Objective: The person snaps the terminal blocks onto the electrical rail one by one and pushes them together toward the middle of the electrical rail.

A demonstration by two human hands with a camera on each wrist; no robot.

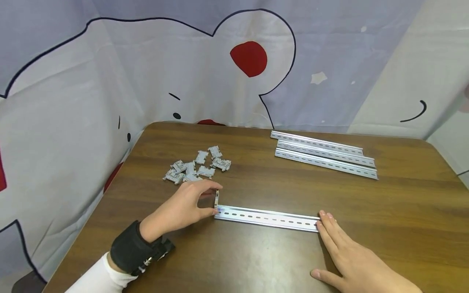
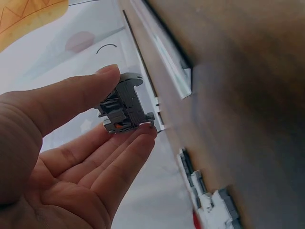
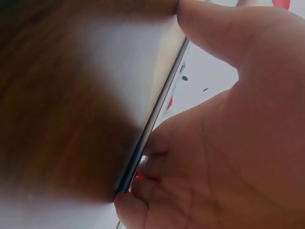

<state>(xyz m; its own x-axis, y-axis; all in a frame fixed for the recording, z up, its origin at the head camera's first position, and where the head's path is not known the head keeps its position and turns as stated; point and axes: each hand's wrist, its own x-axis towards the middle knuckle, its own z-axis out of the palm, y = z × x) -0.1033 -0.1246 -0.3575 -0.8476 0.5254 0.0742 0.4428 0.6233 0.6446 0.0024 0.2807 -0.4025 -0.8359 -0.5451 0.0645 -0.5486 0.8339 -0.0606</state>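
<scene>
A silver slotted DIN rail [image 1: 267, 217] lies across the table in front of me. At its left end my left hand [image 1: 183, 205] pinches a thin grey terminal block [image 1: 217, 197], held on edge between thumb and fingers. In the left wrist view the terminal block [image 2: 126, 105] shows its stepped side; whether it touches the rail I cannot tell. My right hand [image 1: 357, 256] lies with extended fingers on the rail's right end, its thumb spread apart. The right wrist view shows the palm [image 3: 228, 143] and the rail's edge close up.
Several grey terminal blocks [image 1: 190, 167] lie in a loose heap behind the left hand. At the back right, three more DIN rails [image 1: 324, 154] lie side by side on the brown wooden table [image 1: 249, 260]. A printed cloth [image 1: 176, 69] hangs behind the table.
</scene>
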